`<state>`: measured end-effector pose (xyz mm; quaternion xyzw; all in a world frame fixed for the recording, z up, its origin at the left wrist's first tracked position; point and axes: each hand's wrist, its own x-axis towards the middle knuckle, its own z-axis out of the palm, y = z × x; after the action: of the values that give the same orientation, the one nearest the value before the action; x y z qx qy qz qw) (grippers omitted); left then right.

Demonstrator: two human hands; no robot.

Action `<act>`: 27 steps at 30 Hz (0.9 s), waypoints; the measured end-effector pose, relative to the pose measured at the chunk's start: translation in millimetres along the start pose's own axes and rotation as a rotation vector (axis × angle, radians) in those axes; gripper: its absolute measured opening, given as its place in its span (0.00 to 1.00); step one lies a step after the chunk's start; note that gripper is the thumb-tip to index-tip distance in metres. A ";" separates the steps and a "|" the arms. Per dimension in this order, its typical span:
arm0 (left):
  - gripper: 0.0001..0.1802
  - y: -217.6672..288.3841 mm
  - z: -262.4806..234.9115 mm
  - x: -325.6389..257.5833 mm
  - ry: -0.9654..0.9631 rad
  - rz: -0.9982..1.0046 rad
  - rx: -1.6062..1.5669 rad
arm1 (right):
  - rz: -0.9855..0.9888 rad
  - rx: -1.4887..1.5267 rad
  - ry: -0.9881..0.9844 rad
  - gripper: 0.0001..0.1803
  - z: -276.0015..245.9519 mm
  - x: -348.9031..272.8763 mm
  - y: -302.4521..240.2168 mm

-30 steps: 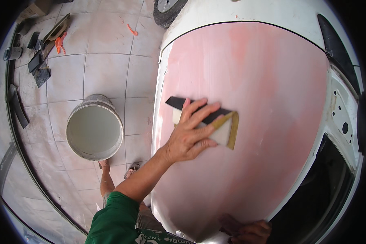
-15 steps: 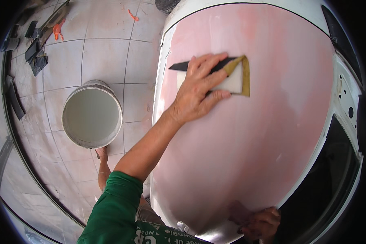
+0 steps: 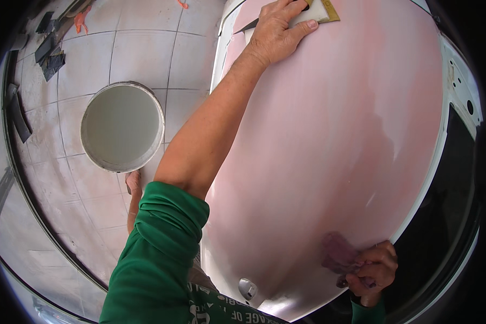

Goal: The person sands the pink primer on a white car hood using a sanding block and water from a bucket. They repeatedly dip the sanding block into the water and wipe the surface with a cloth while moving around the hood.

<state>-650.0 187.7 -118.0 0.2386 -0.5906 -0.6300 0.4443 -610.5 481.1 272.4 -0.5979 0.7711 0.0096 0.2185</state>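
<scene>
My left hand (image 3: 278, 32) presses a white sanding block (image 3: 313, 13) wrapped in sandpaper, mustard-coloured on its back and dark on its grit side (image 3: 247, 26). The block lies flat against the pink-primed car panel (image 3: 318, 140), at its far end; its upper part runs out of the picture. At the panel's near right edge, my right hand (image 3: 375, 267) has its fingers curled in. Whatever it may grip there is hidden. A purplish patch (image 3: 340, 251) beside these fingers looks like their reflection on the glossy surface.
A round bucket (image 3: 85, 127) of cloudy water stands on the tiled floor to the left. Dark sheet scraps (image 3: 51, 56) and an orange scrap (image 3: 81, 20) lie far left. A dark window (image 3: 437, 216) borders the panel on the right. My foot (image 3: 133, 181) is beside the bucket.
My left hand has slid the sanding block away toward the panel's far end. My right hand appears higher and further right, and the whole view has shifted slightly.
</scene>
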 end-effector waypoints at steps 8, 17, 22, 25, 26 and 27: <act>0.37 207.0 24.4 -438.7 -0.230 -0.103 -0.091 | -0.044 0.008 0.073 0.17 0.9 -8.1 -0.6; 0.28 47.0 -1.9 -165.0 0.072 -0.102 -0.119 | -0.081 0.180 0.171 0.09 21.8 2.5 -5.2; 0.33 180.9 28.0 -419.7 -0.105 -0.010 -0.001 | -0.048 0.249 0.177 0.07 21.0 -13.0 15.3; 0.36 253.6 29.2 -599.4 -0.218 -0.068 -0.066 | -0.084 0.230 0.170 0.09 19.5 -8.8 19.6; 0.37 259.8 30.6 -622.8 -0.220 -0.050 -0.078 | -0.085 0.218 0.165 0.09 18.5 -11.2 21.3; 0.38 251.1 29.9 -609.4 -0.242 0.002 -0.069 | -0.084 0.204 0.164 0.08 15.4 -15.4 23.1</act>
<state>-305.4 739.6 -8.8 0.1447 -0.6183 -0.6736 0.3783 -624.0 506.2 258.2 -0.6032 0.7577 -0.1271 0.2145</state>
